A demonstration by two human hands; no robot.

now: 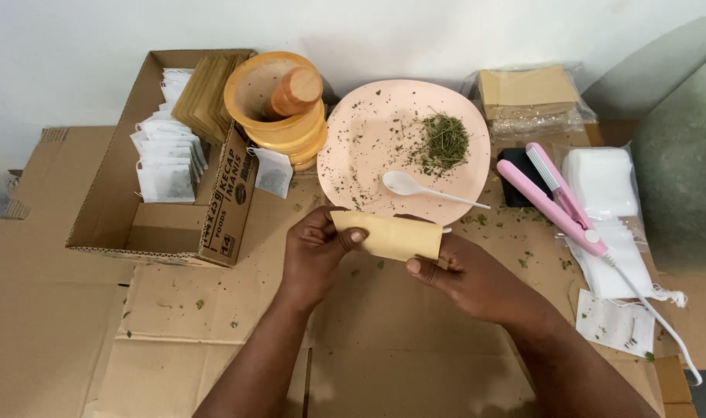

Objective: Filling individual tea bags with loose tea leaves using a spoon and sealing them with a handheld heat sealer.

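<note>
Both hands hold a small tan paper envelope [390,236] just in front of a pink plate [368,116]. My left hand [316,251] pinches its left end with thumb and fingers. My right hand [465,275] grips its right end from below. The plate carries a pile of dried green herbs [443,141] and a white plastic spoon [415,187], with crumbs scattered across it.
A cardboard box [227,201] at the left holds white tea bags [167,159] and tan envelopes. A wooden mortar with pestle [279,104] stands beside it. A pink heat sealer [558,197], its white cord, white filter bags [600,178] and a packet of envelopes [527,93] lie right.
</note>
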